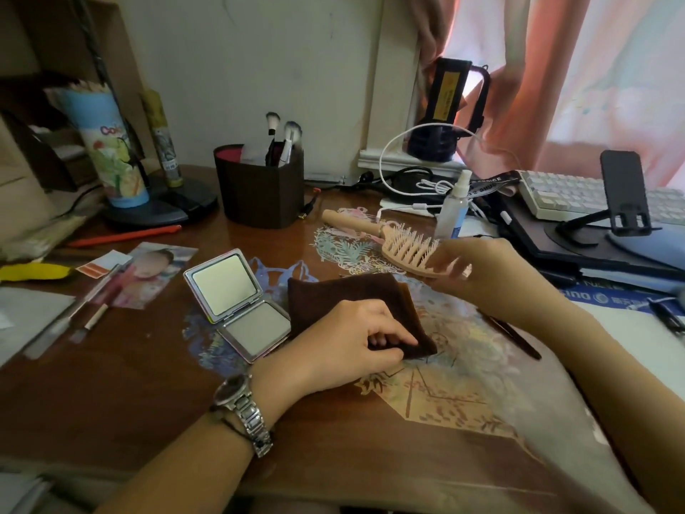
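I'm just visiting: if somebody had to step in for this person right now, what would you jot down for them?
Left hand: pinches the near corner of the folded brown cloth, which lies on the desk.
Right hand: grips the head end of the hairbrush, bristles up, handle pointing away to the left.
Nearby: open compact mirror left of the cloth, spray bottle behind the brush.
Done: both things are in hand.
Left: cloth and brush are apart; probably the cloth goes to the brush next.
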`<state>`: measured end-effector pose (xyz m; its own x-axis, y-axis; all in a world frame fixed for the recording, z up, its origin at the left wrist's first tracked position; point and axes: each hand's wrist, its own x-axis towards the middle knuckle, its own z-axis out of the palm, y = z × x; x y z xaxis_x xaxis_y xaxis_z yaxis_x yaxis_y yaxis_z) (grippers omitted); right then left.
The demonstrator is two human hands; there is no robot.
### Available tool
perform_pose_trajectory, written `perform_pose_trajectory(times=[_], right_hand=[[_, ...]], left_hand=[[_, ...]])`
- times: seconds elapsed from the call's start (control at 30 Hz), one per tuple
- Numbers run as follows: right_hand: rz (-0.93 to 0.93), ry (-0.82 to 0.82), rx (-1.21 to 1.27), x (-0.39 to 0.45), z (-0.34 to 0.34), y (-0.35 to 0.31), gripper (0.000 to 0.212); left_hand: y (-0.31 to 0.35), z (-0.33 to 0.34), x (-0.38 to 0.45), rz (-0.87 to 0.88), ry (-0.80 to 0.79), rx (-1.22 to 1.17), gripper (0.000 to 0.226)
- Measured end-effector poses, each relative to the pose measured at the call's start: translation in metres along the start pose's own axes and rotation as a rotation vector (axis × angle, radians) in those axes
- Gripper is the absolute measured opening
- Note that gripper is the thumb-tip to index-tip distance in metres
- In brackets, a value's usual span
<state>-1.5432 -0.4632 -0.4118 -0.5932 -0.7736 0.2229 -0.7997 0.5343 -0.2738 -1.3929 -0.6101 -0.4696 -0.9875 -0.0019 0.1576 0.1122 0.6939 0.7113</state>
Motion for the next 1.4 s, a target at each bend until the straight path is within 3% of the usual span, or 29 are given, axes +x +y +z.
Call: perform_pose_trajectory(times=[0.17, 0.5, 0.87, 1.07, 1.4], right_hand=[[-0.148, -0.05, -0.025, 0.046, 0.01, -0.028, 0.019], [-0.081, -0.301, -0.133, 0.083, 0.038, -0.043, 0.018], [-0.049, -0.171, -0.042, 0.082, 0.038, -0.026, 0.004], [-0.031, -0.131, -0.039, 0.071, 0.031, -0.01, 0.004], [-0.153, -0.138, -0.043, 0.074, 0.04, -0.013, 0.016]], left_hand=[[-0.001, -0.001, 0.0, 0.008, -0.007, 0.0, 0.026], [-0.001, -0.001, -0.001, 0.031, 0.016, -0.035, 0.026], [-0.002, -0.001, 0.001, 0.029, 0.019, -0.041, 0.026], [-0.001, -0.001, 0.001, 0.015, 0.01, -0.036, 0.026], [0.0, -0.002, 0.002, -0.007, 0.0, -0.025, 0.025]])
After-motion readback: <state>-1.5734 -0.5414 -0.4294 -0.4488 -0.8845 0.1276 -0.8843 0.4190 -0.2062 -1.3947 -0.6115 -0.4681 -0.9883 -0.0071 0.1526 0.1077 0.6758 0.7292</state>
